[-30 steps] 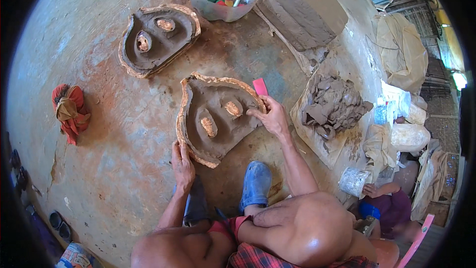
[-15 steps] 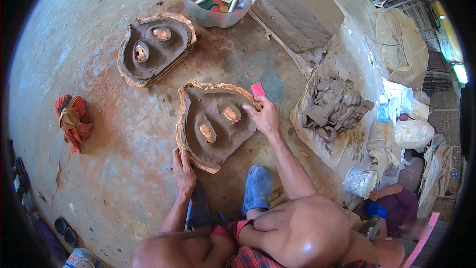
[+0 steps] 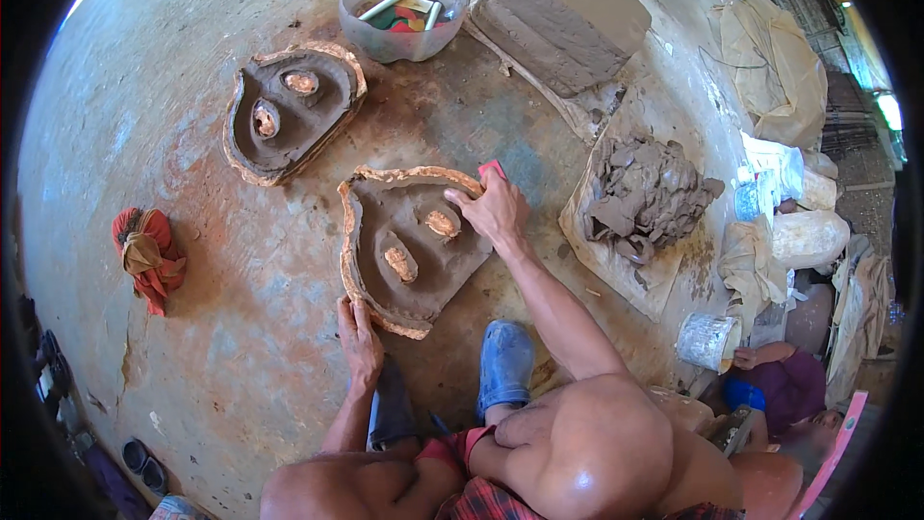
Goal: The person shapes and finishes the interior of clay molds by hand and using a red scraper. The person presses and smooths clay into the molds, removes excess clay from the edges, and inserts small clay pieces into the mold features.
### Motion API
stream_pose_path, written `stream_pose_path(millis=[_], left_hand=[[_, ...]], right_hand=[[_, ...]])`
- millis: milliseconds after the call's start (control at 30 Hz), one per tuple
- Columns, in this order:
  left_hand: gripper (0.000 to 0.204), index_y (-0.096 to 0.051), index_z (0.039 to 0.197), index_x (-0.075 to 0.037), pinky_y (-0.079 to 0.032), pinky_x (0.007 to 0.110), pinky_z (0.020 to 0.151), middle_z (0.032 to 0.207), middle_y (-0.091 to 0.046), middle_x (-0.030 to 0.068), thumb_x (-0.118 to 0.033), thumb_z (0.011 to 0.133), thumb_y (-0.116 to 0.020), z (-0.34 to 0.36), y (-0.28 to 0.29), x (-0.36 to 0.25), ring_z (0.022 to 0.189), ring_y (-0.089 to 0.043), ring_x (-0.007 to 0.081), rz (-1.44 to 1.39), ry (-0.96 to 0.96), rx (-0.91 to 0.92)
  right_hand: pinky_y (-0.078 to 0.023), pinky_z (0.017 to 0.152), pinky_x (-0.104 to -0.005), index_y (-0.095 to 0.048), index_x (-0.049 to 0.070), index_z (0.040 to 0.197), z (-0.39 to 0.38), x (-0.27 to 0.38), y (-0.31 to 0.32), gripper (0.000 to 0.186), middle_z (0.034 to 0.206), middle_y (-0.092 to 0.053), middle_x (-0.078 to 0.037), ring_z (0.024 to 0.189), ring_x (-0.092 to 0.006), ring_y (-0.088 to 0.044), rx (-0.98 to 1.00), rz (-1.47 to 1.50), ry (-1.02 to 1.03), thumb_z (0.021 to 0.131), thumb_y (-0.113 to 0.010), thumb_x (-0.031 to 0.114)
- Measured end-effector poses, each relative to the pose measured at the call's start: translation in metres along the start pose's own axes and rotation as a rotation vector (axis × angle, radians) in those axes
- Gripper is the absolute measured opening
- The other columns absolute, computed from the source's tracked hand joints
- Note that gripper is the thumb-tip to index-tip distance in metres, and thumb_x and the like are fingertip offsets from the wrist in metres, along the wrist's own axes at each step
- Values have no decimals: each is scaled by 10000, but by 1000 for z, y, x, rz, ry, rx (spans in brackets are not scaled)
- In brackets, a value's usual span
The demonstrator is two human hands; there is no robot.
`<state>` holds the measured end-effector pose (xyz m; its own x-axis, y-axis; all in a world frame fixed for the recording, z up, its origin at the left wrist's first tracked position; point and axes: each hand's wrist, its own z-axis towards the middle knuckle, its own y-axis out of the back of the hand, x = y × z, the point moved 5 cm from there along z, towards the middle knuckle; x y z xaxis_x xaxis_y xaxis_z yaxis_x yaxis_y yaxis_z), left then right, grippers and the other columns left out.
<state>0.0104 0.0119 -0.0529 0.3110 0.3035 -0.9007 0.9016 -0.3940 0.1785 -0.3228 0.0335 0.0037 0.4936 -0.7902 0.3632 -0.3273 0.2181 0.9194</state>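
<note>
Head view: the left hand [image 3: 360, 337] lies flat, fingers together, against the near edge of the heart-shaped grey clay mould [image 3: 409, 246] at the middle of the concrete floor [image 3: 192, 135]. The right hand [image 3: 496, 212] clamps a small pink scraper [image 3: 492, 169] at the mould's far right rim. A second, similar clay mould [image 3: 289, 114] sits behind.

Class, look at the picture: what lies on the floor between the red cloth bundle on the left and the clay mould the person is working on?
In the head view, only bare stained floor separates the red cloth bundle from the near clay mould.
</note>
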Motion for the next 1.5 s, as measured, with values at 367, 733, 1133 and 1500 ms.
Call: stream_pose_path(millis=[367, 733, 1133, 1500], left_hand=[[319, -550, 1128, -40, -400, 304, 640, 854, -508, 14, -344, 1148, -457, 14, 0, 50, 716, -473, 123, -161, 126, -30], [347, -531, 1147, -92, -367, 296, 653, 850, -468, -10, -434, 1133, -478, 26, 5, 60, 745, -435, 107, -45, -96, -49], [396, -532, 1354, -46, -447, 314, 750, 1100, -535, 101, -366, 1147, -426, 14, 2, 53, 869, -509, 179, 161, -194, -84], [314, -576, 1241, 9, -474, 349, 836, 938, -576, 76, -261, 1145, -447, 4, 0, -16, 894, -547, 174, -7, -85, -30]], right_hand=[[-552, 945, -507, -692, 66, 1147, 1, -14, 5, 763, 1217, -698, -154, 1118, -387, -685, -57, 181, 109, 786, -795, 731], [-420, 1103, -480, -702, 10, 1283, -38, -271, 254, 451, 1335, -670, -178, 1251, -385, -584, -963, -414, -175, 892, -784, 217], [-495, 1003, -500, -741, 10, 1174, 1, -338, 265, 403, 1162, -680, -191, 1119, -395, -626, -804, -483, -169, 882, -804, 280], [-562, 739, -388, -785, -16, 936, -20, -242, 232, 238, 750, -740, -136, 734, -276, -717, -633, 20, -353, 865, -868, 196]])
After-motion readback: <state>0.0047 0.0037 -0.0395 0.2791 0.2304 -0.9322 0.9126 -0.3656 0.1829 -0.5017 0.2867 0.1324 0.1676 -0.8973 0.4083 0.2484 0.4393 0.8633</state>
